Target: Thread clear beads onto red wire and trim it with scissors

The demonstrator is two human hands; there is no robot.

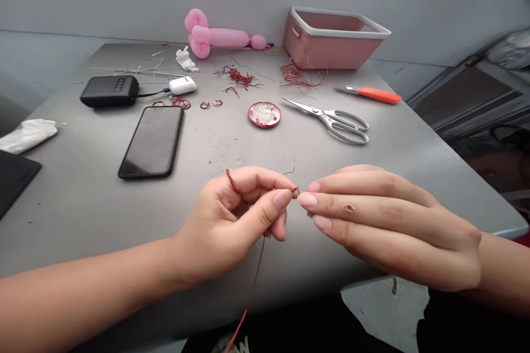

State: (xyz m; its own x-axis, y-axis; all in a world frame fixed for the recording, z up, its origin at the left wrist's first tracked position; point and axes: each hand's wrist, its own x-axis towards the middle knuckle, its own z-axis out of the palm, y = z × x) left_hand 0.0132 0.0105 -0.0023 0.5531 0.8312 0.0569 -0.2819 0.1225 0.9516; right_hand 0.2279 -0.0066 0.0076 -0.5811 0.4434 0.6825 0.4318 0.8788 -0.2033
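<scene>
My left hand (244,215) pinches a thin red wire (257,273) between thumb and index finger. A short bent end sticks out past the fingertips, and a long strand hangs toward my lap. Around the base of that index finger sits a red wrapped ring (232,181). My right hand (389,220) has its fingers pressed together, their tips meeting the wire's short end; its thumb is hidden behind them. Beyond the hands lie a round dish of small beads (265,115), a pair of scissors (337,121) and several small rings (205,105).
A phone (152,142), black power bank (110,91) and white earbud case (183,85) are at the left. Red wire scraps (240,77), loose wire (296,74), a pink balloon (227,37) and a pink bin (331,49) line the back. An orange-handled cutter (379,95) lies right.
</scene>
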